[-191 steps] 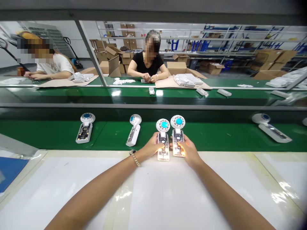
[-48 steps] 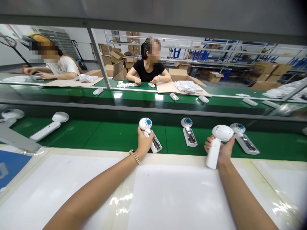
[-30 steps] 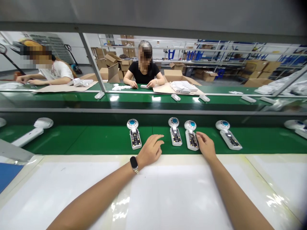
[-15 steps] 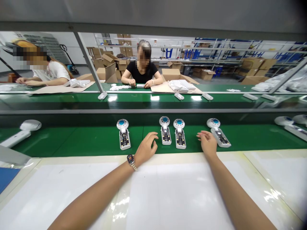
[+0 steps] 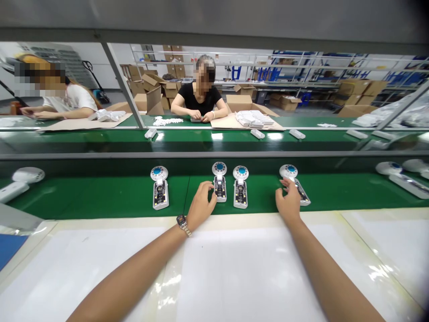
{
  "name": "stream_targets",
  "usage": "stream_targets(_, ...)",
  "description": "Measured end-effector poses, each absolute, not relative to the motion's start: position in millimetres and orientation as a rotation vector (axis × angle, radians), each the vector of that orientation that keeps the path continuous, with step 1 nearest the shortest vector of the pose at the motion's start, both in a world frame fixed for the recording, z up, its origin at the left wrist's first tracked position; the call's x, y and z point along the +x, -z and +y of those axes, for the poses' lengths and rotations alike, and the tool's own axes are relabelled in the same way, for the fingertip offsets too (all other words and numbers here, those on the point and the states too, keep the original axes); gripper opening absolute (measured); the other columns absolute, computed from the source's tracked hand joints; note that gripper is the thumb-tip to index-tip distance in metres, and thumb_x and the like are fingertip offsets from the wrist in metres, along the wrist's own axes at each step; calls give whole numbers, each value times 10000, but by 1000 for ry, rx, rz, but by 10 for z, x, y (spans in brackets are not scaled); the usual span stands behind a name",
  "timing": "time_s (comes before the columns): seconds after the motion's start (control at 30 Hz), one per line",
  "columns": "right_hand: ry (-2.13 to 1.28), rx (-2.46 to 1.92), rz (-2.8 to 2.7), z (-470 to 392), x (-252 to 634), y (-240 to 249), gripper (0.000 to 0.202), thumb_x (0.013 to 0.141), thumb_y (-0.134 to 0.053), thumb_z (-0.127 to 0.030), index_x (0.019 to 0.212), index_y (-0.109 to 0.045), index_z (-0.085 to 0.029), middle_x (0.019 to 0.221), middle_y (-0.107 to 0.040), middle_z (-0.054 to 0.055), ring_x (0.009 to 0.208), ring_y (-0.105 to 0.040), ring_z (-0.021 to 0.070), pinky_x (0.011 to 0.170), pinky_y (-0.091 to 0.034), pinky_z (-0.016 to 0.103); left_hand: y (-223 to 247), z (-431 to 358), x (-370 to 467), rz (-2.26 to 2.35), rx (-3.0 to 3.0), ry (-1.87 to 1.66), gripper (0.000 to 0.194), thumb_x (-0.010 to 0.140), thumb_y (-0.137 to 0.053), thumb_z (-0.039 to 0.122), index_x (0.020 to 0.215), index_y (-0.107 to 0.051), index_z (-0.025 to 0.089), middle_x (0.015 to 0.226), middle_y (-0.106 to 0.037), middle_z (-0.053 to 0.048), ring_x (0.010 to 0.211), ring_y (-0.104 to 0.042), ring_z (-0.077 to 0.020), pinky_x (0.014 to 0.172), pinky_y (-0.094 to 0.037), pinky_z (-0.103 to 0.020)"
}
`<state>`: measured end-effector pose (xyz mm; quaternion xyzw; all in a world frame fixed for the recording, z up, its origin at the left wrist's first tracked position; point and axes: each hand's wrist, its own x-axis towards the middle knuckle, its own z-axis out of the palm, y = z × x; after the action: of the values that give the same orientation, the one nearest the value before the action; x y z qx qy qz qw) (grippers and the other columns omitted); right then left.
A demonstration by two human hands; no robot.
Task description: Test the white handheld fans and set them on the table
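Note:
My left hand [image 5: 201,202] is open, its fingers curved and thumb apart, at the left edge of a white device [image 5: 220,190] with a round, blue-centred head and an exposed dark circuit board. Whether it touches the device I cannot tell. A similar device [image 5: 240,194] lies just right of that one, and another device [image 5: 161,194] lies left of my left hand. My right hand [image 5: 289,201], also open with thumb and fingers apart, partly covers a tilted device [image 5: 302,194]; contact is unclear. No object shows in either hand.
The devices lie on a green conveyor belt [image 5: 110,192] beyond the white worktop [image 5: 248,268]. More devices sit at the far left [image 5: 28,175] and far right [image 5: 407,181]. Behind a metal rail [image 5: 187,155], white housings [image 5: 257,133] ride another belt. Two people [image 5: 197,96] work opposite.
The near devices have shifted left; the white housings on the far belt have moved right. My left hand is now beside a device, and my right fingers now overlap the tilted one.

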<state>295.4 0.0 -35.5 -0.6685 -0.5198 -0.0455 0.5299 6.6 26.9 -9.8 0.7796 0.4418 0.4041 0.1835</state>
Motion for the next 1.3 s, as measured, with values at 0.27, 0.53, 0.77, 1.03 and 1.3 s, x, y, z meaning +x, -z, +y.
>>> stream_targets(0.27,244,-1698,-1334,-38,2940,302,287,745,-420,-193,994,-552,-138,957,-630,140,948,-554,274,863,-418,432,126,315,17,1430,2189,-929,258,878,-410,296,1086,-439,146,1087,-530,-124,1008,-523,-239,865,-419,-386)
stream_targets(0.53,386,-2054,-1178,-55,2945,304,399,747,-465,-216,1117,-494,-68,1089,-551,219,1121,-429,364,931,-319,498,40,337,15,1802,2152,-821,334,804,-520,374,1029,-439,141,989,-550,-104,908,-546,-237,793,-420,-356)
stream_targets(0.77,139,-2405,-1145,-57,2856,273,543,765,-524,-458,1134,-512,-59,1021,-586,224,974,-525,378,820,-397,467,-9,385,-11,2061,2134,-604,393,799,-478,407,1055,-425,114,988,-559,-141,935,-557,-282,772,-411,-368)
stream_targets(1.03,-174,-2331,-1252,-72,2779,226,439,755,-495,-433,1011,-575,-86,961,-601,191,886,-573,333,732,-436,404,-16,466,-122,2033,1893,-662,525,766,-508,353,1192,-347,92,985,-615,-164,926,-598,-325,789,-429,-415)
stream_targets(1.3,-622,-1380,-788,-59,2695,214,525,607,-711,-412,1041,-557,-160,894,-628,47,820,-602,224,746,-485,355,-26,428,-47,1398,1667,-1512,757,757,-618,364,1352,-186,181,1370,-374,-152,1245,-411,-232,1023,-336,-339)
